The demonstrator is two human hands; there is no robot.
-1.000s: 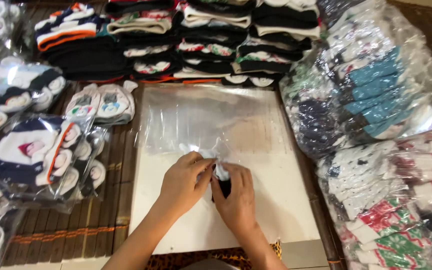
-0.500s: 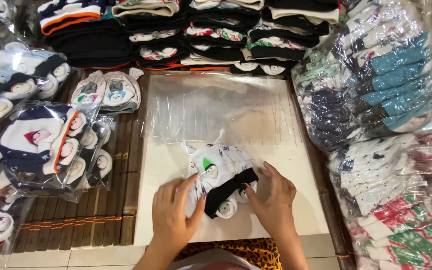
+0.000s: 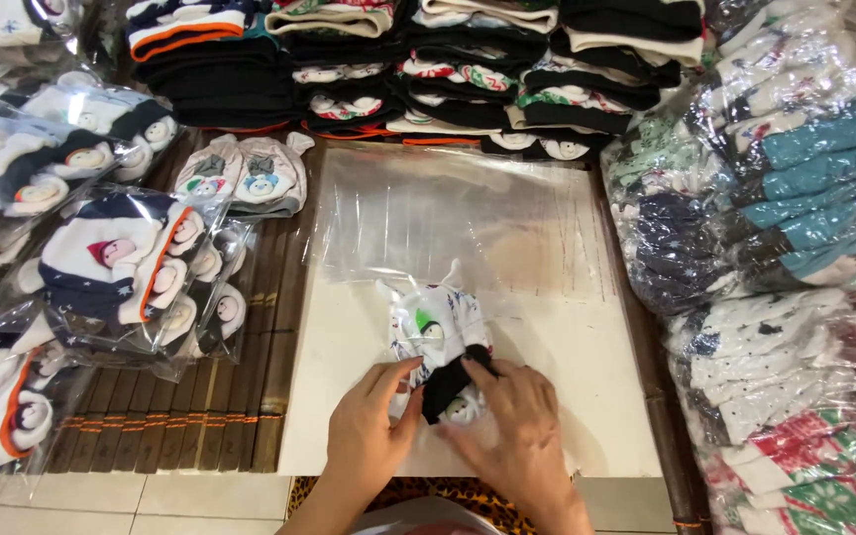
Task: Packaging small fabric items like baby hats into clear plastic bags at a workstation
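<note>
Left hand (image 3: 369, 436) and right hand (image 3: 507, 436), fingers curled, both clamped on bagged sock bundle (image 3: 443, 347) atop white board (image 3: 587, 396).

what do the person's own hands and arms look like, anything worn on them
Both the left hand and the right hand are bare: no gloves, and no rings, watch or bracelet show. The forearms are bare too, with no sleeve in view down to the picture's lower edge. The fingernails look short and unpainted.

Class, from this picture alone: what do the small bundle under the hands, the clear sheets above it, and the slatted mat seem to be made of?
Bundle: soft knitted fabric, matte, folding limply.
Clear sheets: thin glossy plastic film, see-through, wrinkled with glare.
Slatted mat: probably bamboo or wood, dark brown narrow slats bound by cord.
</note>
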